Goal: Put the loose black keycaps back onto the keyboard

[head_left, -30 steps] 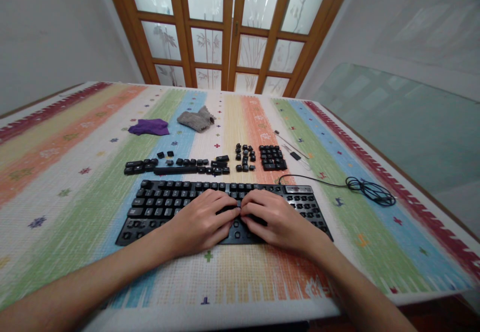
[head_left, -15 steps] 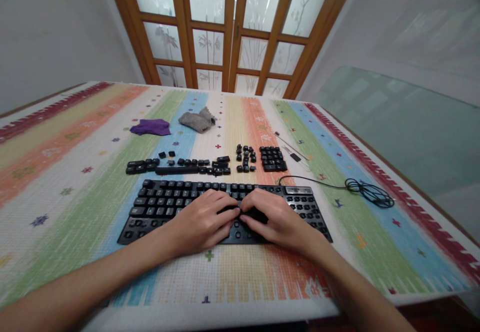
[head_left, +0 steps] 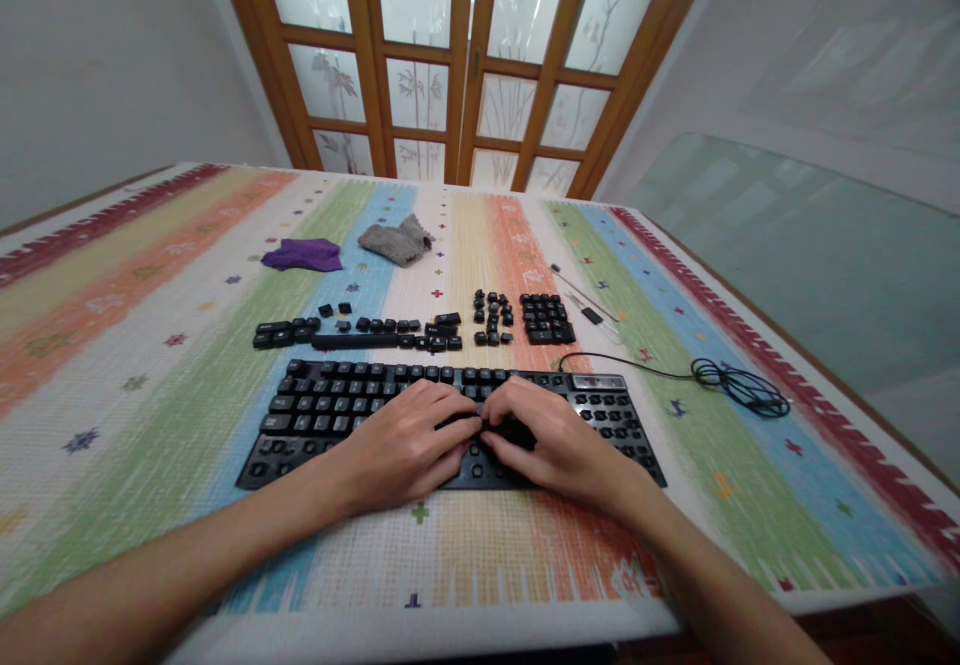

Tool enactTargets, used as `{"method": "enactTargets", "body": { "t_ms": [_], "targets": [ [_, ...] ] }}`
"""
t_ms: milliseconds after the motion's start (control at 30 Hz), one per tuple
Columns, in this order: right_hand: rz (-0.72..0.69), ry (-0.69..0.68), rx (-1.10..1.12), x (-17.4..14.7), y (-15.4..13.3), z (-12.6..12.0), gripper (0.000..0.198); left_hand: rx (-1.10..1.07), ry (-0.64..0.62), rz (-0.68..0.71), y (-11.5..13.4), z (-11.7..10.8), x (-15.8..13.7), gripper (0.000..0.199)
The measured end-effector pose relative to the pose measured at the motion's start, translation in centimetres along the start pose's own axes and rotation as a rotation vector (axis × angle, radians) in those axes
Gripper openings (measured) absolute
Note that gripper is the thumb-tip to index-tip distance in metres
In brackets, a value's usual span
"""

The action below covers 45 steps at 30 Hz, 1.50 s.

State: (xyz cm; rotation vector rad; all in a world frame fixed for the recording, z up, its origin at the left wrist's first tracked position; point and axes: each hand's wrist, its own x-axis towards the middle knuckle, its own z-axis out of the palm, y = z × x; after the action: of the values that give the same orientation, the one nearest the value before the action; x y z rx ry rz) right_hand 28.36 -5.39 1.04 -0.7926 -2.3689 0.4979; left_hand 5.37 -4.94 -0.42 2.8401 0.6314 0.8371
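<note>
Pale characters mark the caps on the black keyboard [head_left: 477, 469], too small to read with certainty; the silvery panel at its far right corner shows nothing legible. The keyboard is glossy plastic, capped in its far and left rows, with bare sockets along the near edge and at the right. It lies directly under both hands. The left hand [head_left: 409, 435] and right hand [head_left: 553, 433] curl over its middle, fingertips nearly meeting; whether they grip a key cannot be told. Just beyond lie a long, smooth spacebar [head_left: 355, 342], small loose keys [head_left: 492, 315] and a blocky key cluster [head_left: 547, 317]. Farther left sit a wrinkled purple cloth [head_left: 304, 255] and a fuzzy gray cloth [head_left: 395, 243].
</note>
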Motion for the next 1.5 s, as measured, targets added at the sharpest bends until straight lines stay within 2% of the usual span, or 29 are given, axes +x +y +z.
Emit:
{"method": "enactTargets", "body": {
  "t_ms": [333, 1000, 1500],
  "targets": [
    [-0.011, -0.048, -0.060, 0.22, -0.43, -0.47, 0.006, 0.005, 0.005, -0.009, 0.13, -0.03, 0.04, 0.026],
    [0.029, 0.049, -0.016, 0.16, -0.34, 0.01, 0.002, 0.021, -0.044, 0.015, -0.08, -0.18, -0.03, 0.020],
    [0.037, 0.017, 0.026, 0.06, -0.21, 0.22, 0.008, 0.026, -0.037, 0.011, 0.00, -0.22, 0.04, 0.023]
  ]
}}
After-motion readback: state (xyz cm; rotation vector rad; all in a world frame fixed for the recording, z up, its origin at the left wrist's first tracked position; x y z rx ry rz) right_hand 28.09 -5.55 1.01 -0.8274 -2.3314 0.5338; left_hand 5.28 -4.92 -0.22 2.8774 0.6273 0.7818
